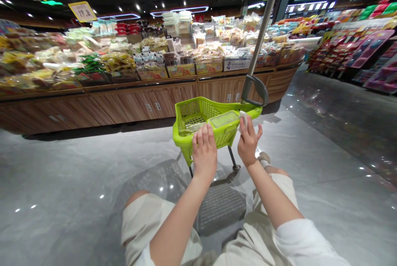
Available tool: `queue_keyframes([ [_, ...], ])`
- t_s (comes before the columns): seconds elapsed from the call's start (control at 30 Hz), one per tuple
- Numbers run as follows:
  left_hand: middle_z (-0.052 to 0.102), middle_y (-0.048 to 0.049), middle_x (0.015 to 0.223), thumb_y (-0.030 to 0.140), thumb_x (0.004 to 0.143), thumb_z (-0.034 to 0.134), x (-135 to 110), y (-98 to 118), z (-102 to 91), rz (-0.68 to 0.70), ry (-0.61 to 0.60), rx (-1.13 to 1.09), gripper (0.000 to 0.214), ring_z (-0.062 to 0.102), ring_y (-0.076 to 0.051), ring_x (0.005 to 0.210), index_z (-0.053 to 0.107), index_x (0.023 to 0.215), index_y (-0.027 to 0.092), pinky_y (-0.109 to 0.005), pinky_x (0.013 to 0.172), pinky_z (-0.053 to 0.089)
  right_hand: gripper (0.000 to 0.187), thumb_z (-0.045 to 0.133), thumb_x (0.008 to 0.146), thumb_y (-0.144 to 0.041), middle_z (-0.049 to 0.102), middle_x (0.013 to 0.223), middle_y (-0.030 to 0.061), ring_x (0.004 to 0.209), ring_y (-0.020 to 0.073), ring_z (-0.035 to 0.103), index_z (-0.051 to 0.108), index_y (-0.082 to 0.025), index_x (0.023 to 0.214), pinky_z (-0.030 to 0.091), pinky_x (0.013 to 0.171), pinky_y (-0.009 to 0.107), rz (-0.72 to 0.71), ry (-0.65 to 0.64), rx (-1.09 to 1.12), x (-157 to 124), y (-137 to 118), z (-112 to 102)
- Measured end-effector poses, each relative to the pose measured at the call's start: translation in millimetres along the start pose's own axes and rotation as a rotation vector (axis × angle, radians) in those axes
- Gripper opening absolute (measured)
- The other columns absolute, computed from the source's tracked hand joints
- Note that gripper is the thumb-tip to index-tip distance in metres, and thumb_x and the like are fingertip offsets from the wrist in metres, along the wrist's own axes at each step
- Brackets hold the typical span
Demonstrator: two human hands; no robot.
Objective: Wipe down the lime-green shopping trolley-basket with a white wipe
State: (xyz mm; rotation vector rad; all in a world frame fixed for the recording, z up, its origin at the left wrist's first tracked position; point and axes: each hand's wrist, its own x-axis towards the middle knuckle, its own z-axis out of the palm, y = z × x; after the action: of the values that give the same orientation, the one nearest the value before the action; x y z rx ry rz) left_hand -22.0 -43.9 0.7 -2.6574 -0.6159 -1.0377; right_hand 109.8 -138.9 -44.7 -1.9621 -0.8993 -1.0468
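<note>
A lime-green wheeled shopping basket (190, 114) stands on the floor in front of my knees. My left hand (204, 150) rests on its near rim with the fingers together and curled over the edge. My right hand (248, 141) pinches a small white cloth (243, 117) against the basket's right corner. Inside the basket lies a clear-lidded flat pack with green contents (223, 118). The basket's grey pull handle (254, 88) rises just beyond my right hand on a long metal pole.
A long wooden display counter (139, 100) piled with packaged foods runs across the back. Red shelving with goods (350, 51) lines the right side. A yellow price sign (82, 11) hangs upper left. Glossy grey floor (77, 175) surrounds me.
</note>
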Motion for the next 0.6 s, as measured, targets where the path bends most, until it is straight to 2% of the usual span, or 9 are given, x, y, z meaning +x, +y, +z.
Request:
queue_keyframes([
  [0.03,0.049,-0.0210,0.148,0.011,0.096,0.039,0.4,0.9,0.3,-0.009,-0.004,-0.008,0.054,0.046,-0.027,0.137,0.036,0.149,0.004,-0.047,0.117,0.035,0.058,0.028,0.096,-0.012,0.043,0.153,0.0152,0.145,0.0198,0.036,0.036,-0.024,0.152,0.016,0.120,0.053,0.010,0.002,0.000,-2.8,-4.5,3.0],
  [0.1,0.049,-0.0217,0.147,0.012,0.096,0.039,0.8,2.3,0.7,-0.031,-0.010,-0.018,0.054,0.046,-0.027,0.137,0.036,0.149,0.004,-0.049,0.116,0.036,0.057,0.030,0.095,-0.012,0.045,0.152,0.0150,0.145,0.0186,0.036,0.040,-0.023,0.150,0.016,0.120,0.050,-0.109,-0.053,0.035,-11.2,-19.9,7.4],
  [0.17,0.048,-0.0207,0.148,0.014,0.097,0.039,0.6,2.8,0.9,-0.043,-0.010,-0.021,0.053,0.045,-0.026,0.138,0.037,0.149,0.005,-0.048,0.116,0.036,0.055,0.034,0.095,-0.011,0.051,0.147,0.0132,0.143,0.0173,0.040,0.047,-0.025,0.146,0.012,0.122,0.047,-0.280,-0.130,0.059,-19.1,-31.0,9.1],
  [0.23,0.048,-0.0189,0.149,0.014,0.097,0.039,0.0,2.2,1.1,-0.037,-0.005,-0.017,0.053,0.045,-0.025,0.138,0.037,0.149,0.006,-0.045,0.117,0.035,0.054,0.035,0.094,-0.009,0.055,0.144,0.0112,0.140,0.0168,0.044,0.052,-0.028,0.142,0.005,0.123,0.048,-0.333,-0.159,0.020,-22.2,-27.4,8.7],
  [0.3,0.048,-0.0175,0.150,0.014,0.097,0.040,-0.6,1.3,1.8,-0.022,-0.005,-0.013,0.053,0.045,-0.025,0.138,0.037,0.149,0.007,-0.044,0.118,0.034,0.056,0.033,0.093,-0.008,0.054,0.145,0.0122,0.140,0.0180,0.044,0.051,-0.028,0.142,0.002,0.122,0.051,-0.253,-0.136,-0.051,-19.6,-9.9,8.2],
  [0.43,0.046,-0.0185,0.150,0.012,0.094,0.043,-0.9,1.9,3.5,-0.019,-0.015,-0.032,0.057,0.044,-0.026,0.139,0.036,0.150,0.006,-0.045,0.119,0.032,0.062,0.030,0.092,-0.009,0.044,0.151,0.0201,0.143,0.0219,0.039,0.034,-0.020,0.153,0.010,0.119,0.058,0.018,0.015,-0.116,-10.3,20.8,11.8],
  [0.5,0.046,-0.0191,0.150,0.013,0.094,0.044,-0.4,3.5,3.6,-0.026,-0.014,-0.042,0.058,0.044,-0.026,0.139,0.035,0.150,0.006,-0.046,0.118,0.032,0.066,0.029,0.091,-0.009,0.040,0.154,0.0201,0.145,0.0214,0.036,0.026,-0.020,0.156,0.014,0.118,0.057,0.055,0.048,-0.093,-11.0,15.1,14.0],
  [0.6,0.047,-0.0201,0.149,0.014,0.095,0.044,0.5,5.4,2.7,-0.034,-0.004,-0.036,0.056,0.044,-0.027,0.138,0.035,0.150,0.005,-0.046,0.117,0.034,0.066,0.029,0.091,-0.008,0.043,0.153,0.0158,0.145,0.0189,0.035,0.027,-0.024,0.156,0.014,0.120,0.053,-0.065,-0.015,-0.020,-19.9,-14.3,13.5],
])
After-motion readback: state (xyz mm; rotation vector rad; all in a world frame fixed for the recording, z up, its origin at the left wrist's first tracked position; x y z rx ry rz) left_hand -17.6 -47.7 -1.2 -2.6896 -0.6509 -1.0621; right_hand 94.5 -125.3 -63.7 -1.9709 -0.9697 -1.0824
